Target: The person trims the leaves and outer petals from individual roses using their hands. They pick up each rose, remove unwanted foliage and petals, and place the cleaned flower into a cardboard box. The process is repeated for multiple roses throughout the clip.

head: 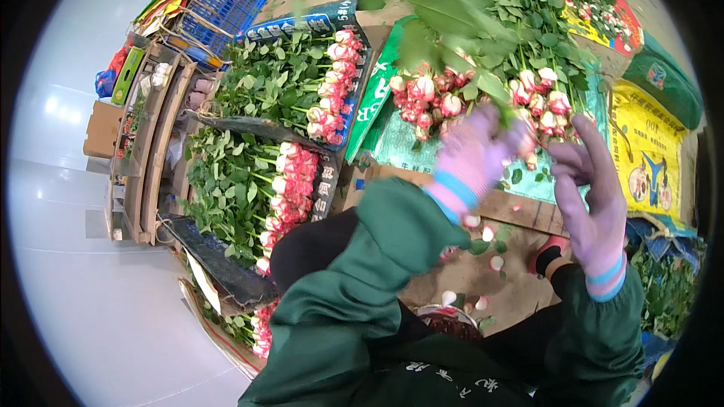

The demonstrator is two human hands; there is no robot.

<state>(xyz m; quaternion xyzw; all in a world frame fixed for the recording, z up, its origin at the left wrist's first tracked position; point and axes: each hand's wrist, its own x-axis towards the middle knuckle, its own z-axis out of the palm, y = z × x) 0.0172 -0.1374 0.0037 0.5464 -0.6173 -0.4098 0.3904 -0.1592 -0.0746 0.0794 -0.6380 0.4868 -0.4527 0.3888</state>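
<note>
My left hand [472, 150], in a purple-pink glove with a striped cuff, is blurred by motion. It is closed on a leafy rose stem [498, 93], whose blurred leaves rise toward the top of the view. The head of that rose cannot be told apart from those behind it. To the right my right hand [591, 198], gloved alike, holds nothing and has its fingers apart. Beyond both hands, red-and-white roses [424, 90] lie in a loose pile on a teal woven sheet [401, 138], with another cluster of rose heads [546, 102] beside it.
Rows of roses [334, 85] and more roses [291, 181] lie on the left between dark sheet dividers [260, 130]. A wooden board [515, 209] edges the work surface. Fallen petals [496, 263] dot the floor. Farther off stand a blue plastic crate [229, 5] and a yellow sack [650, 147].
</note>
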